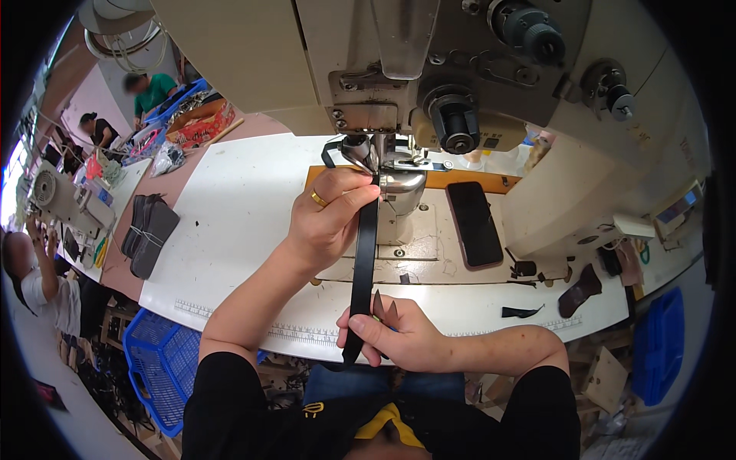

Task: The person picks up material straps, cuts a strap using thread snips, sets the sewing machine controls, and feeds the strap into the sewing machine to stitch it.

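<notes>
A long black strap (366, 253) runs from under the sewing machine's needle area (374, 157) down toward my body. My left hand (331, 211), with a gold ring, pinches the strap's upper part close to the presser foot. Lower down, my right hand (391, 333) grips the strap between thumb and fingers near the table's front edge. Two pointed blades of thread snips (392, 313) stick up out of the same right hand; their handles are hidden in the palm. Below that hand the strap's lower part (353, 354) curls at the table edge.
A dark phone (474, 224) lies right of the machine's post. Tied grey pieces (147, 234) sit at the left, with a blue basket (161, 360) below. Dark scraps (580, 291) lie at the right, near a blue crate (661, 349). Other people (38, 276) work at the left.
</notes>
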`<action>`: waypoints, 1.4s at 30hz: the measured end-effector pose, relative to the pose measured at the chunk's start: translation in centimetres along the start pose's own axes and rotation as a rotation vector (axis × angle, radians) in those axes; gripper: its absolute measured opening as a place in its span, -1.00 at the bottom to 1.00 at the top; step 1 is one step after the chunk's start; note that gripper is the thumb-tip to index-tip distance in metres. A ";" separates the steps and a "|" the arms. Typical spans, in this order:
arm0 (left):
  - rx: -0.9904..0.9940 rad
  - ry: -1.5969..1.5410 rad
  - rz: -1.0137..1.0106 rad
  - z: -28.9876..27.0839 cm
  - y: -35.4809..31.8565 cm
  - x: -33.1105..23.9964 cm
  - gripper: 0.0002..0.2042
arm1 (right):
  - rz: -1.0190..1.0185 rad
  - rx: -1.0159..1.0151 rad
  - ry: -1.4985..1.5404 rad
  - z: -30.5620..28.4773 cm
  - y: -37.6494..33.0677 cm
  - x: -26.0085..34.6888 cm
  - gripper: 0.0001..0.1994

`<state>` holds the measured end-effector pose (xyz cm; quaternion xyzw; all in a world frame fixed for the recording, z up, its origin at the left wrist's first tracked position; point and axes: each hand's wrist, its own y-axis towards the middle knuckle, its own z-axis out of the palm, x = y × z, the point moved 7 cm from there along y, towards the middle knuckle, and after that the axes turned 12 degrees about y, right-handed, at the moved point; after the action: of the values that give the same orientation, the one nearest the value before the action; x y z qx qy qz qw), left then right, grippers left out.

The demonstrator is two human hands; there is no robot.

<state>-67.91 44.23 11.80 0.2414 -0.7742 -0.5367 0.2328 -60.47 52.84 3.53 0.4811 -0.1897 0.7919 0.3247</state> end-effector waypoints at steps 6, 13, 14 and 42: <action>-0.009 -0.011 0.006 0.0 0.0 -0.1 -0.69 | 0.050 0.045 -0.023 0.3 -0.2 -0.2 -0.77; -0.001 -0.016 -0.002 0.1 0.0 -0.1 -0.69 | -0.005 0.012 -0.009 0.2 -0.2 -0.4 -0.77; -0.001 -0.015 -0.001 0.0 0.0 -0.1 -0.69 | 0.001 0.006 -0.021 0.2 -0.2 -0.4 -0.77; 0.010 -0.012 -0.008 0.1 -0.2 -0.1 -0.66 | 0.012 0.017 -0.050 0.7 -0.5 -0.9 -0.76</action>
<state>-67.88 44.26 11.61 0.2423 -0.7773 -0.5354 0.2248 -59.39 52.45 3.10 0.5024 -0.1937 0.7832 0.3110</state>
